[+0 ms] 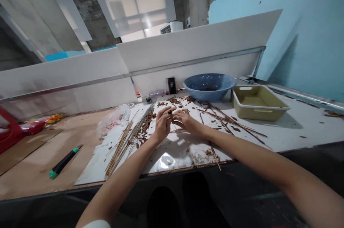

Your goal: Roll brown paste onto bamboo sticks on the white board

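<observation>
My left hand (162, 124) and my right hand (188, 122) meet above the white board (178, 147), their fingertips close together. Both are closed, fingers bent in a pinch. A small dark spot (170, 112) shows at the left fingers; whether it is a held piece I cannot make out. What the right fingers pinch is hidden. Small brown pieces (147, 122) lie scattered around the hands. Left of my left hand is a bundle of thin sticks (118, 154) beside greyish thin rods (138, 127). More brown sticks (228, 118) lie right of my right hand.
Behind the hands stand a blue basin (205, 93) with brown material inside and an olive-green bin (259, 109). A green-and-black handled tool (64, 162), a plastic bag (114, 120) and a red object (10, 127) are at left. A white partition (193, 50) borders the table.
</observation>
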Demonstrator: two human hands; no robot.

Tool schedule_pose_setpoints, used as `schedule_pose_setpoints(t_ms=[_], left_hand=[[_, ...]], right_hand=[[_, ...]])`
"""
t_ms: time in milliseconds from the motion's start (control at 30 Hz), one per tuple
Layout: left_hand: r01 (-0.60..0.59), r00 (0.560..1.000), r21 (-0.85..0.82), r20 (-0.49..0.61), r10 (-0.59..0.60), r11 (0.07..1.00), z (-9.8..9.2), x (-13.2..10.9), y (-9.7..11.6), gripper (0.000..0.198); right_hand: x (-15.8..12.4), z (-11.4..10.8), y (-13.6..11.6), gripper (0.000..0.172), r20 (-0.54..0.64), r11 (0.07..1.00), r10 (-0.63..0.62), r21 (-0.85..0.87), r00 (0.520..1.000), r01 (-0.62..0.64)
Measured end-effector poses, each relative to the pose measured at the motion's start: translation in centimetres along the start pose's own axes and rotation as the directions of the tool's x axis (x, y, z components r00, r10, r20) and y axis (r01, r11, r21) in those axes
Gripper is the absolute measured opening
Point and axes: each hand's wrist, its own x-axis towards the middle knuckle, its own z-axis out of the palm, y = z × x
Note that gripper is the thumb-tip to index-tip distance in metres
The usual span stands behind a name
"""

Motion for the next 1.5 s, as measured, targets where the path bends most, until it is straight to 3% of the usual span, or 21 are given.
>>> schedule_pose_setpoints(t_ms=[133,233,367,433,500,733,1000,1300,1500], left_hand=[[0.125,0.992,-0.011,0.001,-0.125,0.992,-0.2,0.1,-1.1,0.043],[0.285,0.957,-0.061,-0.038,-0.287,0.957,-0.4,-0.6,-2.6,0.043],[0.539,0.825,-0.278,-0.018,-0.565,0.795,-0.3,-1.7,-4.7,0.054],[0.619,0.744,-0.397,0.018,-0.668,0.678,-0.1,-2.1,-5.5,0.054],[0.655,0.690,-0.470,0.051,-0.722,0.592,0.1,-2.2,-6.0,0.047],[0.693,0.633,-0.487,0.060,-0.772,0.531,0.2,-1.3,-5.1,0.041],[0.726,0.503,-0.526,-0.035,-0.864,0.444,0.5,-0.9,-5.2,0.052],[0.758,0.460,-0.547,0.061,-0.886,0.356,0.5,-1.6,-5.8,0.051],[0.767,0.378,-0.605,0.155,-0.913,0.215,0.6,-1.9,-6.9,0.057]], right_hand=[[-0.2,-1.3,1.0,0.016,-0.056,0.998,0.049,-0.025,0.997,-0.051],[-0.9,-2.3,3.2,0.021,-0.104,0.995,0.062,-0.067,0.993,-0.069],[-2.2,-3.0,7.2,0.024,-0.178,0.980,0.130,-0.127,0.975,-0.154],[-2.8,-3.1,8.8,0.022,-0.183,0.971,0.162,-0.146,0.970,-0.190],[-3.2,-3.2,9.8,0.020,-0.173,0.963,0.188,-0.163,0.967,-0.217],[-3.7,-3.8,10.5,0.023,-0.163,0.940,0.261,-0.180,0.951,-0.289],[-3.7,-3.5,10.6,0.022,-0.167,0.968,0.210,-0.100,0.963,-0.228],[-3.7,-4.4,10.2,0.022,-0.104,0.969,0.218,-0.090,0.970,-0.228],[-3.7,-4.2,10.3,0.022,-0.095,0.974,0.196,-0.095,0.976,-0.205]])
